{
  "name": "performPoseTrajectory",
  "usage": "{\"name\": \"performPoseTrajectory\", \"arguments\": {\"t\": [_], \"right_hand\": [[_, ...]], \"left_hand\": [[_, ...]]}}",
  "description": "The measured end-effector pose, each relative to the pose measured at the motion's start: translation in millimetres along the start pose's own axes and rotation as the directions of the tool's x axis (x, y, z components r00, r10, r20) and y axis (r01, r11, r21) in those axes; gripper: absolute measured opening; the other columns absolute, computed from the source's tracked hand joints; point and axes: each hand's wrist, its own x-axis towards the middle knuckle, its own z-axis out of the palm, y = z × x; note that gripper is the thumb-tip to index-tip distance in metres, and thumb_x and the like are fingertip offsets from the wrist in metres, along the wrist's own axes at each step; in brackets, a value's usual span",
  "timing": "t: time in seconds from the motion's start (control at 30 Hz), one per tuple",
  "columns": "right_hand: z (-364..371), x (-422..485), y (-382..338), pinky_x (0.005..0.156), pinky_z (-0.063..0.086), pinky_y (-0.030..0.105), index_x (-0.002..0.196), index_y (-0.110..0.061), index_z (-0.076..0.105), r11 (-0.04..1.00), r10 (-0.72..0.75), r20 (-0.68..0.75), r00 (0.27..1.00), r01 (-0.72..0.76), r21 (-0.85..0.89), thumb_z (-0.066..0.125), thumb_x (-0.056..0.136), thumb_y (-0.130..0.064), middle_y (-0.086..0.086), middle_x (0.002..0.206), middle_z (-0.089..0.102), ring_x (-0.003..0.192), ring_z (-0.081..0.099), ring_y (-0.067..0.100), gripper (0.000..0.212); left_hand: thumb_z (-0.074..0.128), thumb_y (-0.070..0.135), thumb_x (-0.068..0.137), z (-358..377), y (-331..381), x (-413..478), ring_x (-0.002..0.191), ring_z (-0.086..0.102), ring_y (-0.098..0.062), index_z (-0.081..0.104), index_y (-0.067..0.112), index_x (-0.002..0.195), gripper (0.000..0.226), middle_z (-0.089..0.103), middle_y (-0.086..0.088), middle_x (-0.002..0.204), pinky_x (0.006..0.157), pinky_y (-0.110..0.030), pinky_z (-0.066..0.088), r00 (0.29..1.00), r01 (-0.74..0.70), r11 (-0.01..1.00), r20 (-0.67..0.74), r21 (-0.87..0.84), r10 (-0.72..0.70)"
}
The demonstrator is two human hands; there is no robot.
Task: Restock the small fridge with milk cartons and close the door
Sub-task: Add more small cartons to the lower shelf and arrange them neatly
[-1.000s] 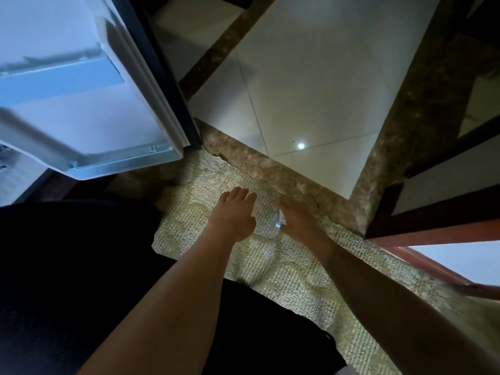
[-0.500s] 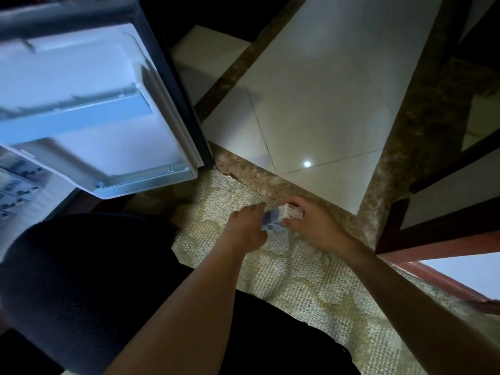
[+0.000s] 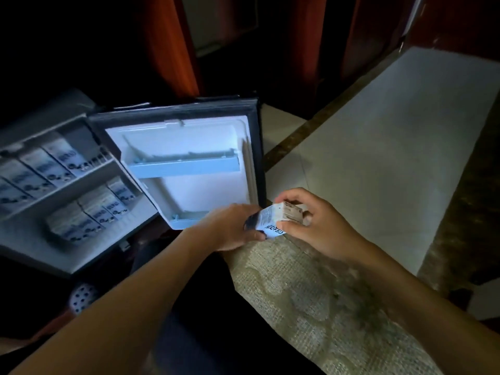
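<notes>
Head view, the only view supplied. One milk carton (image 3: 276, 219) is held off the ground between both hands, right of frame centre, above the near edge of the woven rug (image 3: 311, 307); it touches nothing but the hands. The left hand (image 3: 230, 228) grips the carton's left end with its fingers curled round it; the right hand (image 3: 319, 226) pinches the right end between thumb and fingertips, the remaining fingers bent.

Governing relation: the carton's long axis runs roughly across the frame, rising slightly to the right; the fridge (image 3: 32, 247) lies to the left of both hands, at the left edge of the frame; the left hand is the nearer to it. In my judgement the carton has to travel leftward past the open door (image 3: 189, 147), and be turned to match those stored.

Condition of the carton: small, rectangular, white with dark print along the side; brownish panel at the end by the right hand; no dents visible, though the light is poor.

Fridge contents: upper row of cartons (image 3: 40, 163) packed side by side; lower row of cartons (image 3: 92, 209) shows three, with bare floor in front of them. The door stands wide, centre of frame; its door shelf (image 3: 184, 165) carries nothing visible. Pale tiled floor (image 3: 378, 158) fills the right of the frame. Judgement: restocking well advanced; door not yet closed.
</notes>
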Motion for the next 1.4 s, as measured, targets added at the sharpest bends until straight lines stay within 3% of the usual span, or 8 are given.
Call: {"name": "performPoseTrajectory", "arguments": {"t": [0.1, 0.2, 0.37, 0.67, 0.93, 1.13, 1.27, 1.4], "right_hand": [[21.6, 32.6, -29.0, 0.082, 0.055, 0.022, 0.118, -0.035, 0.061, 0.995, -0.098, 0.059, 0.993, 0.099, -0.020, 0.074, 0.089, -0.015, -0.015, 0.115, 0.064, 0.108, 0.062, 0.004, 0.037], [50.5, 68.7, -56.0, 0.082, 0.053, 0.022, 0.117, -0.039, 0.061, 0.988, -0.146, 0.087, 0.985, 0.149, -0.031, 0.077, 0.087, -0.018, -0.016, 0.115, 0.065, 0.106, 0.061, 0.003, 0.040], [107.1, 118.8, -92.2, 0.083, 0.052, 0.020, 0.118, -0.045, 0.059, 0.961, -0.225, 0.174, 0.959, 0.248, -0.122, 0.079, 0.085, -0.026, -0.021, 0.118, 0.065, 0.103, 0.060, -0.003, 0.043], [201.4, 184.2, -111.2, 0.089, 0.055, 0.034, 0.117, -0.037, 0.063, 0.910, -0.267, 0.341, 0.901, 0.353, -0.219, 0.078, 0.085, -0.034, -0.017, 0.112, 0.067, 0.098, 0.065, 0.000, 0.036], [289.2, 251.5, -99.2, 0.090, 0.052, 0.035, 0.124, -0.029, 0.058, 0.788, -0.216, 0.501, 0.838, 0.453, -0.418, 0.071, 0.090, -0.037, -0.010, 0.115, 0.064, 0.100, 0.060, 0.009, 0.037], [345.5, 300.4, -74.4, 0.085, 0.043, 0.028, 0.129, -0.019, 0.057, 0.705, -0.177, 0.542, 0.822, 0.490, -0.513, 0.068, 0.094, -0.029, -0.003, 0.122, 0.060, 0.104, 0.056, 0.014, 0.038], [377.7, 330.5, -47.0, 0.078, 0.044, 0.030, 0.124, -0.015, 0.055, 0.543, -0.179, 0.544, 0.820, 0.543, -0.641, 0.063, 0.097, -0.021, 0.000, 0.120, 0.060, 0.097, 0.055, 0.017, 0.029], [401.3, 363.1, -20.6, 0.073, 0.051, 0.039, 0.122, -0.014, 0.053, 0.381, -0.187, 0.507, 0.842, 0.538, -0.752, 0.065, 0.096, -0.029, 0.004, 0.118, 0.061, 0.104, 0.057, 0.026, 0.033]], "left_hand": [[0.064, 0.052, 0.091, -32.7, -31.0, -22.9, 0.102, 0.059, -0.020, 0.052, 0.029, 0.104, 0.030, 0.065, 0.004, 0.115, 0.078, -0.032, 0.045, 0.997, 0.039, 0.994, -0.067, 0.104, -0.032], [0.059, 0.054, 0.093, -52.6, -66.1, -48.9, 0.107, 0.059, -0.021, 0.053, 0.024, 0.122, 0.042, 0.062, 0.003, 0.125, 0.080, -0.032, 0.044, 0.976, 0.125, 0.989, -0.190, 0.078, -0.109], [0.054, 0.056, 0.094, -59.7, -120.1, -88.5, 0.101, 0.060, -0.023, 0.050, 0.027, 0.119, 0.038, 0.063, 0.005, 0.111, 0.079, -0.036, 0.044, 0.902, 0.320, 0.947, -0.308, 0.012, -0.301], [0.048, 0.061, 0.094, -45.8, -201.4, -138.4, 0.105, 0.061, -0.025, 0.049, 0.025, 0.123, 0.046, 0.064, 0.000, 0.115, 0.081, -0.037, 0.044, 0.813, 0.496, 0.864, -0.301, -0.091, -0.498], [0.046, 0.064, 0.095, -25.5, -278.6, -141.0, 0.088, 0.054, -0.022, 0.048, 0.021, 0.116, 0.048, 0.063, -0.004, 0.112, 0.076, -0.035, 0.040, 0.764, 0.609, 0.788, -0.195, -0.095, -0.615], [0.051, 0.051, 0.098, -14.0, -340.8, -122.8, 0.119, 0.054, -0.023, 0.047, 0.022, 0.137, 0.049, 0.048, 0.001, 0.136, 0.096, -0.041, 0.045, 0.775, 0.592, 0.804, -0.232, -0.058, -0.588], [0.047, 0.037, 0.101, 0.2, -383.4, -108.0, 0.139, 0.034, -0.019, 0.035, 0.026, 0.151, 0.053, 0.033, 0.001, 0.154, 0.115, -0.040, 0.027, 0.794, 0.573, 0.817, -0.291, 0.063, -0.534], [0.047, 0.030, 0.100, 21.3, -420.1, -96.5, 0.149, 0.017, -0.019, 0.024, 0.026, 0.156, 0.060, 0.018, -0.001, 0.163, 0.121, -0.041, 0.013, 0.802, 0.582, 0.799, -0.270, 0.154, -0.533]]}}
